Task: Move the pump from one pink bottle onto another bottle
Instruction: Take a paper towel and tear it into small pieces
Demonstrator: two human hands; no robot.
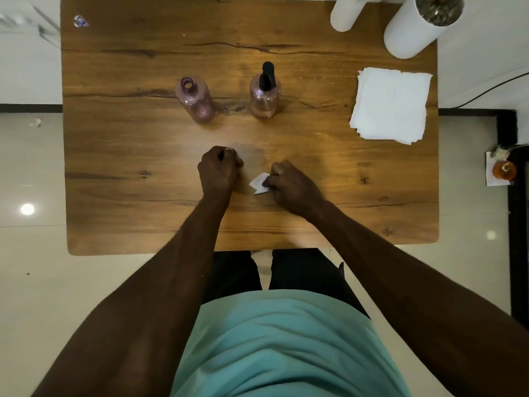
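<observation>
Two pink translucent bottles stand upright on the wooden table (114, 167). The left bottle (196, 100) has an open neck with no pump. The right bottle (264, 97) carries a black pump (267, 74). My left hand (219, 170) rests on the table nearer to me, its fingers curled shut with nothing visible in them. My right hand (289, 183) lies beside it, closed on a small piece of white tissue (260, 183). Both hands are well short of the bottles.
A stack of white napkins (390, 106) lies at the right of the table. Two white cylinders (416, 24) stand at the far right corner. A small sticker (80, 21) sits at the far left corner. A faint damp smear marks the wood between my hands.
</observation>
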